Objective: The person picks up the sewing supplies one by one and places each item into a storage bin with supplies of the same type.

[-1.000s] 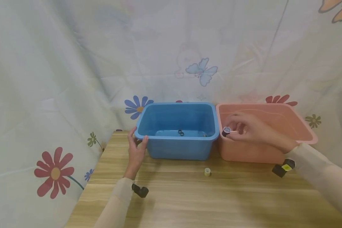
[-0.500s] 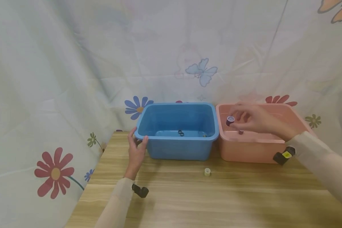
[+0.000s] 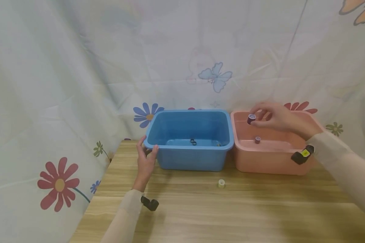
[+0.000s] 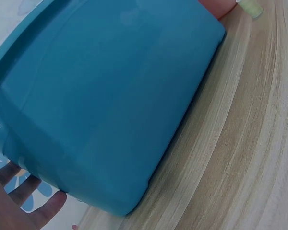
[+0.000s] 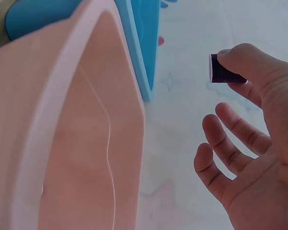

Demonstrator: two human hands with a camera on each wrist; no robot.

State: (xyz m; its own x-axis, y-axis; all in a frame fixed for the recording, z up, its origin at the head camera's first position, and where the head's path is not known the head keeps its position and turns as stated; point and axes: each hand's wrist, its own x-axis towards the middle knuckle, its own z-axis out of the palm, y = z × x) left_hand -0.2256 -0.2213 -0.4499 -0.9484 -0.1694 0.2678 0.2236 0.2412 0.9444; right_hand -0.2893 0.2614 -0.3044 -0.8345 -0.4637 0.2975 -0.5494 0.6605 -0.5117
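Note:
Thumb and index finger of my right hand pinch a dark purple thread spool with a white end, held above the pink bin. The other fingers are spread apart from the spool in the right wrist view. A second, purplish spool stands inside the pink bin. My left hand grips the front left corner of the blue bin, thumb at the front rim and fingers along the side. In the left wrist view its fingertips lie against the bin's wall.
A pale yellow thread spool stands on the wooden table in front of the bins. Two dark rings and a small yellowish thing lie inside the blue bin. A flower-patterned curtain hangs behind.
My right hand has lifted the purple spool up and back from the pink bin's front left rim, uncovering the spool inside. My left hand has stayed at the blue bin.

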